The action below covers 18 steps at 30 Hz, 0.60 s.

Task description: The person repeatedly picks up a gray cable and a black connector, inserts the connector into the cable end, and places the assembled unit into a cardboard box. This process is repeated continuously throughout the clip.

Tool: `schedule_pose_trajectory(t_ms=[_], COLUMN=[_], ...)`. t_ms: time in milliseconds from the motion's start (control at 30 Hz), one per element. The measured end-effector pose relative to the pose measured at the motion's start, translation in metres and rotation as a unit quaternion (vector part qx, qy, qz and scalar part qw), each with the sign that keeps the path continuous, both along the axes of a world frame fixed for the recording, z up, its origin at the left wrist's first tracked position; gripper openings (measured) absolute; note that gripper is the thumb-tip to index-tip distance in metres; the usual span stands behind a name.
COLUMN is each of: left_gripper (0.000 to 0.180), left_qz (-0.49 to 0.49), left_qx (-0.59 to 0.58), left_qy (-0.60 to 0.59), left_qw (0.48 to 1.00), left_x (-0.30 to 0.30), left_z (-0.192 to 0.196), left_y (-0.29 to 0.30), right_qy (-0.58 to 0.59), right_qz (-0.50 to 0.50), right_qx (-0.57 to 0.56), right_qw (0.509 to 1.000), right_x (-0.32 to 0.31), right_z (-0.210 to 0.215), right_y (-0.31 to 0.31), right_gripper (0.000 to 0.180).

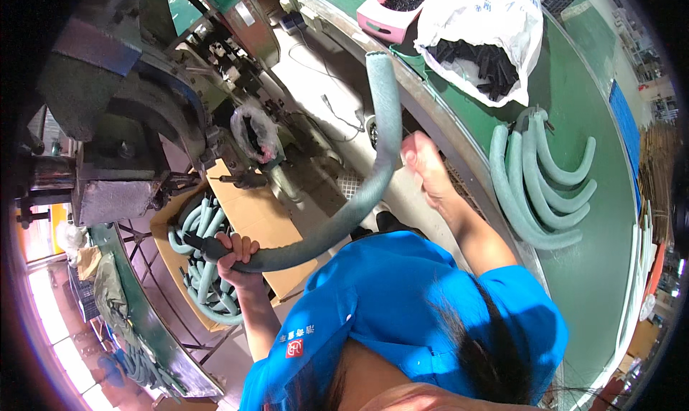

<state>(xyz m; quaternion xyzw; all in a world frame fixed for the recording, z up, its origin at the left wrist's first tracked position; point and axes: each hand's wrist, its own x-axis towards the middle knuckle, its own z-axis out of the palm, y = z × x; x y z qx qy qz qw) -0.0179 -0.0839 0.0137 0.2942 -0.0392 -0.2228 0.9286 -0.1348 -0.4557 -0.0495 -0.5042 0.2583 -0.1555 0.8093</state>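
Head: holding curved green tube (391, 113) by its black end (212, 249) in left grip (235, 253), likely to control the long bend; aloft beside closest edge of desk (574, 296). Clenching right grip (426, 163) near that edge; can't tell if on anything. On desk near same edge, nested green tubes (503, 178), probably to save room.
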Motion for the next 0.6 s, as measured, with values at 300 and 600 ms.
schedule_pose_trajectory(t_ms=[300,600], left_gripper=[0.080,0.099], left_qz=[-0.097,-0.032], left_qx=[0.571,0.104], left_qy=[-0.101,-0.400], left_qw=[0.809,0.910], left_x=[0.011,-0.020], left_z=[-0.106,0.096], left_y=[-0.064,-0.224], right_qy=[-0.057,-0.210], right_qz=[0.330,0.414], right_qx=[0.053,-0.077], right_qw=[0.941,0.883], right_x=[-0.004,-0.021], right_z=[0.010,-0.005], right_y=[0.058,0.066], right_gripper=[0.021,0.021])
